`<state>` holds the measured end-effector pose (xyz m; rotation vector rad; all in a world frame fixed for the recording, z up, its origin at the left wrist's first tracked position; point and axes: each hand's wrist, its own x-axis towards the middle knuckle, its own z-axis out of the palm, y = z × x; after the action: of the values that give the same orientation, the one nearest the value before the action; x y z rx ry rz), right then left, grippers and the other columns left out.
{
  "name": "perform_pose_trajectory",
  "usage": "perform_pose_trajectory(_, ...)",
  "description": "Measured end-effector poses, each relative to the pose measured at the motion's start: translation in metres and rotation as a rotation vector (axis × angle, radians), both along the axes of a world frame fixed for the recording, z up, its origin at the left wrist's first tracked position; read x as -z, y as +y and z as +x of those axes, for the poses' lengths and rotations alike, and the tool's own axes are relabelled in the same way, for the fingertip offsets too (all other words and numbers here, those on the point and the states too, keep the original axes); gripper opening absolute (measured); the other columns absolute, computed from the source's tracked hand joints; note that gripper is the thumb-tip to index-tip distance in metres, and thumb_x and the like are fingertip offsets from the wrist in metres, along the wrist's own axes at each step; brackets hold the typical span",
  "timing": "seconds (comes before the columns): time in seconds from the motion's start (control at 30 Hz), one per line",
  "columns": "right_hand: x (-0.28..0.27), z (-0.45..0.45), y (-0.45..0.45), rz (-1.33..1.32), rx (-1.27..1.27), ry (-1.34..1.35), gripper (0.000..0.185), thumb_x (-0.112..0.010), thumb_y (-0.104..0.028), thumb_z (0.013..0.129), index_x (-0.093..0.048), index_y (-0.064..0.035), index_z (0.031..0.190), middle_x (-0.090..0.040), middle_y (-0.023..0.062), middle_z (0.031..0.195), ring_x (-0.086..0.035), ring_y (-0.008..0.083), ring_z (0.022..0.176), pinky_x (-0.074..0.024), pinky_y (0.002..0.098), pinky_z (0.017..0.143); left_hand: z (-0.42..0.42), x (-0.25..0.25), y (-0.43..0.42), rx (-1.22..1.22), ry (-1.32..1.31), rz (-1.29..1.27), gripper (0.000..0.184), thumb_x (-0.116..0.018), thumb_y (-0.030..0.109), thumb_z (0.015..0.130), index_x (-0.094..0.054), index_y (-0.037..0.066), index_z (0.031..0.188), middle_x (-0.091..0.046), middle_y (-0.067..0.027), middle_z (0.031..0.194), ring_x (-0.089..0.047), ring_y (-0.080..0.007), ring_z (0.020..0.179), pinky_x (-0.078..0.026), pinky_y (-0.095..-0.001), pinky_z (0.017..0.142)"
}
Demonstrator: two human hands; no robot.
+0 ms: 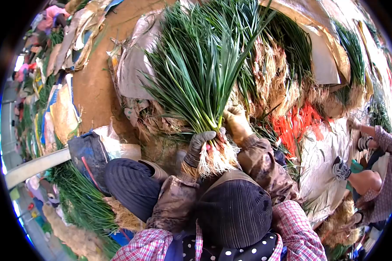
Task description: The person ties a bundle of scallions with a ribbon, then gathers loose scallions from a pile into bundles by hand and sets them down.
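Observation:
A bunch of green onions (208,108) stands in front of my body, its long leaves fanning up and away. Pale roots (215,158) and small pinkish bulbs hang at its lower end. My left hand (200,143), in a grey glove, wraps round the bunch just above the roots, thumb across the front. Just right of the stems is my right hand (237,124), in a tan glove, with its fingers curled. Whatever it may hold is hidden by the hand and leaves.
More green onions (270,65) with roots lie beyond, beside pale sacking (139,65). Red plastic strips (296,128) lie to the right, near a white sheet (322,165). Another person's hand (355,124) and sandaled foot (342,168) are at far right. Further onions (85,198) lie at left.

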<state>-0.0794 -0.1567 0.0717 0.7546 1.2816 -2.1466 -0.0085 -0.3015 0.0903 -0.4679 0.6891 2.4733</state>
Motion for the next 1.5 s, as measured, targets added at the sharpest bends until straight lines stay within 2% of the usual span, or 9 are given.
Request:
perform_pose_trajectory(0.13, 0.042, 0.030, 0.010, 0.825, -0.398, 0.349, 0.016, -0.060, -0.013, 0.086, -0.062, 0.0025, 0.089, -0.067, 0.0168, 0.085, -0.065, 0.0243, 0.072, -0.0529, 0.0342, 0.069, 0.001, -0.006, 0.009, -0.106, 0.042, 0.281, 0.032, -0.067, 0.017, 0.077, -0.055, -0.004, 0.098, -0.061, -0.0137, 0.086, -0.063, -0.0234, 0.081, -0.053, -0.0336, 0.069)
perform_pose_trajectory(0.37, 0.068, 0.110, 0.082, 1.099, -1.476, 0.315, 0.020, -0.065, -0.022, 0.076, -0.067, -0.0089, 0.090, -0.066, 0.0189, 0.087, -0.064, 0.0335, 0.083, -0.0510, 0.0415, 0.073, -0.009, -0.024, 0.008, -0.133, 0.047, 0.234, 0.059, -0.067, 0.017, 0.080, -0.041, 0.000, 0.130, -0.060, -0.0121, 0.100, -0.059, -0.0239, 0.094, -0.050, -0.0387, 0.087)
perform_pose_trajectory(0.5, 0.054, 0.063, 0.085, 1.507, -0.638, 0.532, 0.037, -0.071, -0.032, 0.075, -0.056, -0.0110, 0.101, -0.063, 0.0115, 0.076, -0.062, 0.0320, 0.070, -0.0487, 0.0435, 0.061, -0.007, -0.005, 0.007, -0.053, 0.048, 0.129, 0.060, -0.066, 0.016, 0.081, -0.040, -0.002, 0.132, -0.061, -0.0111, 0.100, -0.061, -0.0225, 0.093, -0.052, -0.0361, 0.083)
perform_pose_trajectory(0.7, 0.065, 0.015, 0.093, 1.366, -0.507, 0.463, 0.014, -0.075, -0.031, 0.073, -0.071, -0.0226, 0.084, -0.064, 0.0102, 0.084, -0.063, 0.0288, 0.078, -0.0503, 0.0410, 0.070, -0.006, 0.007, 0.007, -0.061, -0.008, 0.120, 0.050, -0.066, 0.011, 0.080, -0.046, -0.002, 0.124, -0.062, -0.0131, 0.099, -0.062, -0.0244, 0.091, -0.053, -0.0367, 0.082)
perform_pose_trajectory(0.73, 0.064, 0.016, 0.090, 1.220, -0.449, 0.432, 0.016, -0.075, -0.028, 0.074, -0.073, -0.0190, 0.087, -0.066, 0.0097, 0.084, -0.064, 0.0267, 0.080, -0.0513, 0.0375, 0.072, -0.002, 0.017, 0.006, -0.056, -0.036, 0.255, 0.053, -0.062, 0.006, 0.079, -0.045, -0.002, 0.128, -0.060, -0.0133, 0.111, -0.057, -0.0276, 0.109, -0.042, -0.0433, 0.101)
perform_pose_trajectory(0.9, 0.000, 0.026, 0.072, 0.712, -0.504, 0.521, 0.019, -0.073, -0.015, 0.079, -0.067, -0.0034, 0.093, -0.067, 0.0099, 0.086, -0.065, 0.0195, 0.078, -0.0506, 0.0304, 0.071, -0.008, 0.006, 0.011, 0.052, 0.027, -0.054, 0.051, -0.064, 0.017, 0.079, -0.047, -0.007, 0.122, -0.058, -0.0199, 0.115, -0.061, -0.0273, 0.098, -0.051, -0.0388, 0.088)
perform_pose_trajectory(1.1, -0.031, -0.014, 0.051, 0.903, -0.774, 0.836, 0.015, -0.069, -0.008, 0.078, -0.068, -0.0040, 0.092, -0.065, 0.0135, 0.092, -0.064, 0.0280, 0.082, -0.0511, 0.0356, 0.075, -0.019, -0.009, 0.021, 0.010, 0.031, -0.175, 0.039, -0.066, 0.020, 0.080, -0.058, -0.002, 0.110, -0.067, -0.0087, 0.090, -0.061, -0.0117, 0.068, -0.047, -0.0191, 0.053)
perform_pose_trajectory(1.23, -0.032, -0.040, 0.042, 1.285, -0.842, 1.162, 0.020, -0.066, -0.013, 0.078, -0.065, -0.0074, 0.098, -0.065, 0.0146, 0.090, -0.063, 0.0271, 0.073, -0.0513, 0.0356, 0.068, -0.026, 0.013, 0.008, 0.108, 0.006, -0.308, 0.022, -0.064, 0.018, 0.081, -0.063, 0.000, 0.093, -0.067, -0.0081, 0.086, -0.061, -0.0127, 0.064, -0.047, -0.0205, 0.059)
perform_pose_trajectory(1.5, 0.028, -0.048, 0.037, 0.817, -0.273, 0.257, 0.023, -0.062, -0.022, 0.085, -0.063, -0.0021, 0.096, -0.067, 0.0130, 0.088, -0.065, 0.0255, 0.081, -0.0529, 0.0398, 0.076, -0.026, 0.001, 0.012, 0.000, 0.141, -0.099, 0.043, -0.063, 0.016, 0.080, -0.052, -0.008, 0.114, -0.064, -0.0180, 0.097, -0.066, -0.0263, 0.079, -0.056, -0.0366, 0.072)
